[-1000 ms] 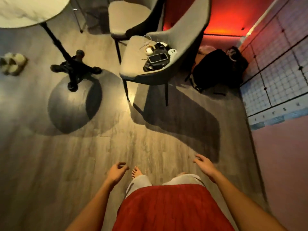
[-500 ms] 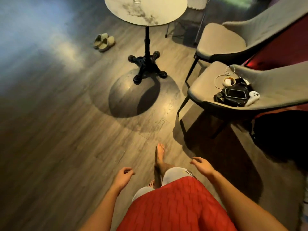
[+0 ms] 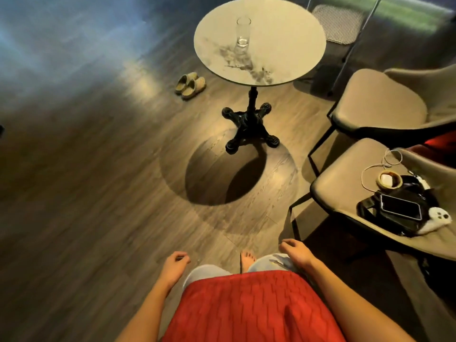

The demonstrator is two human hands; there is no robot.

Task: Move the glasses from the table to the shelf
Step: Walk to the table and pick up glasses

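Head view: round bench (image 3: 291,58) now fully in frame, upper centre; a second ago only its edge showed at upper left. Single tall glass (image 3: 243,32) upright on it, empty. Left hand (image 3: 175,264) and right hand (image 3: 296,253) low in frame, fingers loosely curled, holding nothing, well apart from glass. Chair with phone (image 3: 399,210) at right. Shelf not visible. Judgement: person has turned toward bench; approach and pickup remain.

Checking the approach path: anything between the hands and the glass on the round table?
Nothing visible. Both hands, left and right, hang empty and low; bare floor lies ahead up to the table. The glass stands alone on top. The chairs sit off to the right.
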